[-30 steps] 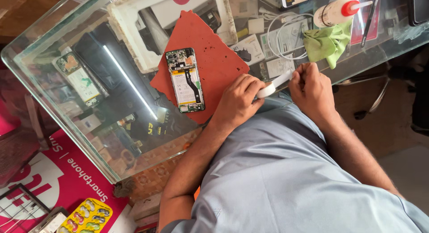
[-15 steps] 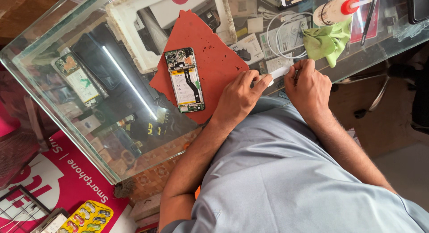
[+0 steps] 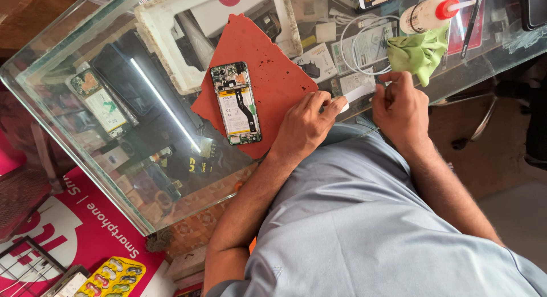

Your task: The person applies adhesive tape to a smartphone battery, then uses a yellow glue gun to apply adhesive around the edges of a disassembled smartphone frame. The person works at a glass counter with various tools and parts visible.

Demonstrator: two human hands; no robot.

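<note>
At the near edge of the glass counter [image 3: 68, 97], the person's left hand [image 3: 305, 126] and right hand [image 3: 399, 106] are pinching opposite ends of a small white strip [image 3: 354, 96], fingers closed on it. Beside the left hand, an opened phone [image 3: 236, 103] is lying flat on a red mat [image 3: 273, 63]. Just beyond the right hand, a green cloth [image 3: 419, 52] is sitting against a white bottle [image 3: 424, 13].

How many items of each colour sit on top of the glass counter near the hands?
Red: 1, flat red rubber work mat
Green: 1, crumpled green cloth
White: 2, white plastic squeeze bottle with red nozzle and coiled white cable
Multicoloured: 1, opened smartphone with back removed
Total: 5
</note>
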